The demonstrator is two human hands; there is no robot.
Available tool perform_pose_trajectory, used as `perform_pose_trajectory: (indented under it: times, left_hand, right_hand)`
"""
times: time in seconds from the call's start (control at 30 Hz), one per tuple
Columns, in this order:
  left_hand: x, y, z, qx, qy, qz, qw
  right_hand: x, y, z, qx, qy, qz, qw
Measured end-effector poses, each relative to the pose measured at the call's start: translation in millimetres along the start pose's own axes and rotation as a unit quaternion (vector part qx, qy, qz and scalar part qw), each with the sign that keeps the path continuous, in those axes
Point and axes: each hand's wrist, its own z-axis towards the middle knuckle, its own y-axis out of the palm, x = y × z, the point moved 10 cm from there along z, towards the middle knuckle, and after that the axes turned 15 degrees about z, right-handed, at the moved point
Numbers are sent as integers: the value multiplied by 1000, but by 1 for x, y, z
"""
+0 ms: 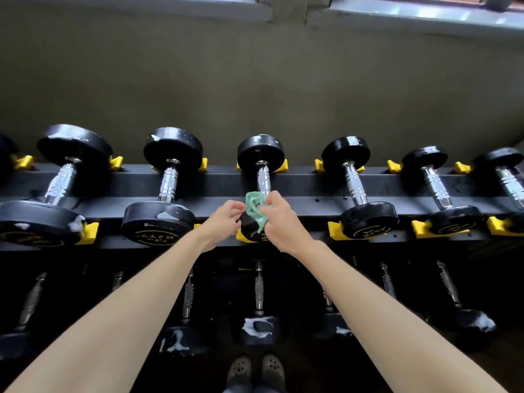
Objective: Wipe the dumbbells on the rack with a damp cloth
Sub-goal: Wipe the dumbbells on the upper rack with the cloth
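Clutching bunched green cloth [255, 207] in right hand [280, 219] against near head of centre dumbbell [262, 154], top tier of rack [312, 192]. Seemingly steadying same head with curled left hand [224, 219]. Could roll off yellow cradle [241, 236] under hard sideways rubbing.

Green cloth [255, 207] against racked black dumbbell [259, 180]
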Motion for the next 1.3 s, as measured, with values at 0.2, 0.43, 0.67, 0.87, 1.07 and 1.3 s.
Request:
perform_pose_trajectory:
  times: [0.2,0.43,0.67,0.87,1.07,1.3]
  left_hand:
    - [-2,-3,-5,28,-23,-54,998]
    - [-8,-6,-10,50,-36,-100,993]
    - [2,-13,-19,112,-44,-90,989]
    - [51,-28,-35,178,14,-80,981]
    - [94,19,-45,-66,29,-45,996]
    - [125,27,-46,-74,110,-22,991]
  right_hand:
    - [-11,20,-10,-64,-69,-133,987]
    - [7,30,-45,-148,-75,-213,963]
    - [68,-25,-73,-4,185,-22,982]
    - [71,-33,-82,98,327,491,802]
    - [60,-38,-91,94,338,630,693]
    - [52,-38,-81,46,309,705,637]
